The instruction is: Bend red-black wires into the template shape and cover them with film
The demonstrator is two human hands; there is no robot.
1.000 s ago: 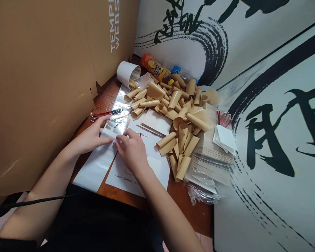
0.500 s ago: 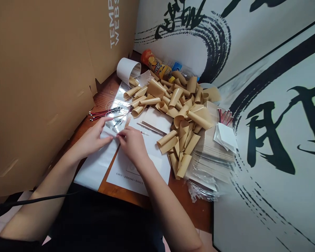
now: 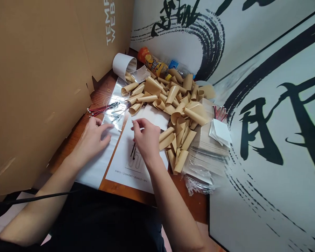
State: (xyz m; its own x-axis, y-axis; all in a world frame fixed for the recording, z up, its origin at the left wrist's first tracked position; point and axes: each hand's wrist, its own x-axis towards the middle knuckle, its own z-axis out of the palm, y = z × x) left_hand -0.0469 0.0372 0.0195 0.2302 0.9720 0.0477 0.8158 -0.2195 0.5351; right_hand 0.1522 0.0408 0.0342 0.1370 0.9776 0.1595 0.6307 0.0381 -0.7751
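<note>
My left hand is open, fingers spread over the white film strip at the left of the table. Just beyond its fingertips lie thin red and black wires with small white ends, partly on a clear film. My right hand is closed in a pinch above the printed sheet, which carries a line drawing and lettering. What sits between its thumb and finger is too small to make out. Behind it lies a stack of pale paper.
Curled brown paper pieces heap up mid-table. To the right stands a plastic-wrapped stack of flat sheets with white squares on top. An orange-capped bottle and a white roll lie behind. A cardboard wall borders the left.
My right hand has moved right, away from my left hand, and is now over the printed sheet. My left hand has let go of the film edge, its fingers spread. The view has shifted slightly.
</note>
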